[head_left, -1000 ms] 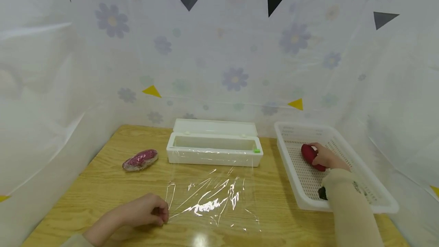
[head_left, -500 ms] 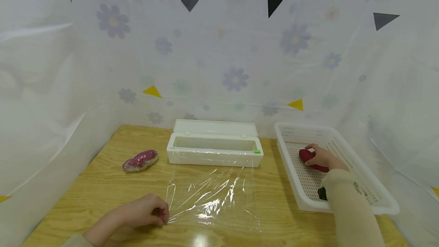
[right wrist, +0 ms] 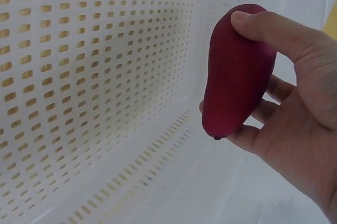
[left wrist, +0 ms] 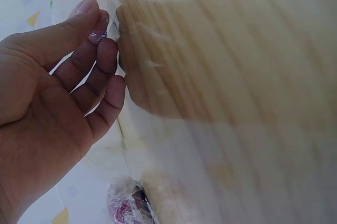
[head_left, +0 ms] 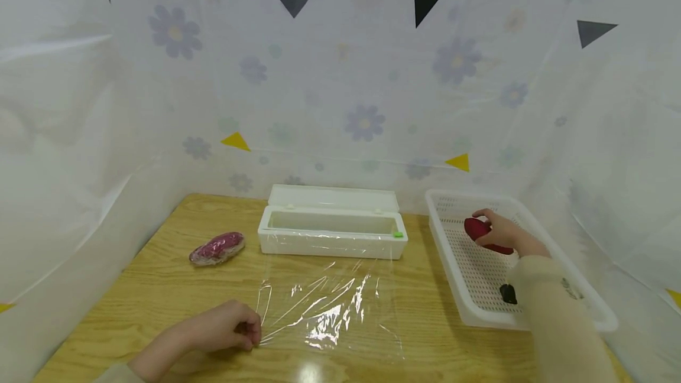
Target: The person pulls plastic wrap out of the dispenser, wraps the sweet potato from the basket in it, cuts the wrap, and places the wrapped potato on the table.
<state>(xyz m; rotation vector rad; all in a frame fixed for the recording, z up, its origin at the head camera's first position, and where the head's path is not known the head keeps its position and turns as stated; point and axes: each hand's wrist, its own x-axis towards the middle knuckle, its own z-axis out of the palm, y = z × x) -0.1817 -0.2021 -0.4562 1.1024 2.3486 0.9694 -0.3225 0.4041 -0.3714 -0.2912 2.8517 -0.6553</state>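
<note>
My left hand (head_left: 223,327) is low over the table, its thumb and curled fingers pinching the near left corner of a sheet of cling film (head_left: 340,300). The clear, creased sheet runs from the front of a white cling film box (head_left: 332,245), whose lid stands up. Inside the white basket on the right, my right hand (head_left: 502,234) grips a dark red, oblong fruit or vegetable (right wrist: 237,76). In the right wrist view the thumb lies across its top and the fingers reach behind it; it has a small dark tip. It is held above the basket floor.
A purplish-red, film-wrapped piece (head_left: 218,249) lies left of the box. The perforated white basket (head_left: 452,288) also holds a dark, nearly black thing (head_left: 508,294), close to my right sleeve. Behind the wooden table (head_left: 159,288) hangs a flowered white sheet (head_left: 319,87).
My right hand has shifted its hold on the dark red piece and raised it slightly towards the back of the basket. More of the dark thing shows. My left hand has stayed put.
</note>
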